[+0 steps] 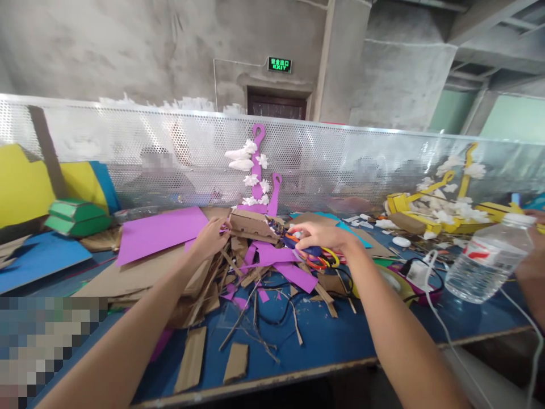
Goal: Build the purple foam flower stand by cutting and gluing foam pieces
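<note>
My left hand (213, 234) is closed, with its fingertips pinched at the left end of a folded brown cardboard piece (254, 225). A bit of purple shows at those fingertips. My right hand (318, 236) has its fingers bent over a dark blue and orange tool (307, 247), whose exact kind is partly hidden by the hand. Orange and yellow loops (330, 260) lie just under it. Behind the cardboard stands a purple hooked paper shape (256, 170) with white paper flowers, beside a shorter purple loop (275, 193). Purple paper scraps (293, 275) spread between my hands.
Cardboard strips (191, 358) and twigs litter the blue table (306, 341). A purple sheet (159, 233) and a green paper box (78, 217) are left. At right stand a water bottle (485, 264), white cable (438, 318) and yellow flowered model (443, 210). A perforated metal screen (323, 165) runs behind.
</note>
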### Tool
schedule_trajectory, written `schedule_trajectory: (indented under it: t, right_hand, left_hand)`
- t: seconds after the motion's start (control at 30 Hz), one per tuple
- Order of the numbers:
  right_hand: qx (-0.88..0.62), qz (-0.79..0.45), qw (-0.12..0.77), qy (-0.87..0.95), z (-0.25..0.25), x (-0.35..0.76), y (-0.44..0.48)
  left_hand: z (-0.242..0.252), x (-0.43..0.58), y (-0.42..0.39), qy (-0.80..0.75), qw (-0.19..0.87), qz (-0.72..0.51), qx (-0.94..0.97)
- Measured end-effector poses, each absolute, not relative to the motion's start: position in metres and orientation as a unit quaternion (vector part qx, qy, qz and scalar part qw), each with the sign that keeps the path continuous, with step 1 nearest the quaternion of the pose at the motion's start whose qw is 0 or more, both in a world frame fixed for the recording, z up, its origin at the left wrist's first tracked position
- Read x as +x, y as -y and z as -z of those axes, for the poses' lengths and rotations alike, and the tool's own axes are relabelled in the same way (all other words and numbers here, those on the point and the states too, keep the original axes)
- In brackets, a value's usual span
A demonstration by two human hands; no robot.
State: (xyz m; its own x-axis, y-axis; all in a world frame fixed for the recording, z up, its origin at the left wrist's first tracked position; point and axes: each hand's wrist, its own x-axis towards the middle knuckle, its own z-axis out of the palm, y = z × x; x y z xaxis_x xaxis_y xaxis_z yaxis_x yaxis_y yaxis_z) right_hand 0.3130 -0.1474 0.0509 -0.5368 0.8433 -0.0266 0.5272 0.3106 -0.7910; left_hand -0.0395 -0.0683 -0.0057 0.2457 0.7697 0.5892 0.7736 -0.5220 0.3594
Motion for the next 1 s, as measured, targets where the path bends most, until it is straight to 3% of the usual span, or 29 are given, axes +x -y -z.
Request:
schedule_trajectory:
  t: [0.3, 0.6, 0.77, 1.0]
  right_hand:
    - [-0.288, -0.513, 0.398, 0.704, -0.061, 0.305, 0.159]
    - [-0.182, -0.421, 0.593, 0.661, -0.066, 0.312, 0.151]
    - [-0.266, -0.325, 0.631, 0.652, -0.057, 0.299, 0.135]
    - [-0.35, -0.289, 0.641, 0.618, -0.024, 0.287, 0.098]
  left_hand:
    - [0.007, -0.041, 0.068, 0.509, -0.031, 0.389, -0.767]
    - [0.02, -0.042, 0.06, 0.446, 0.017, 0.375, -0.812]
    - [0.016, -0.04, 0.064, 0.464, -0.005, 0.387, -0.797]
    - [0.009, -0.039, 0.069, 0.479, -0.039, 0.418, -0.771]
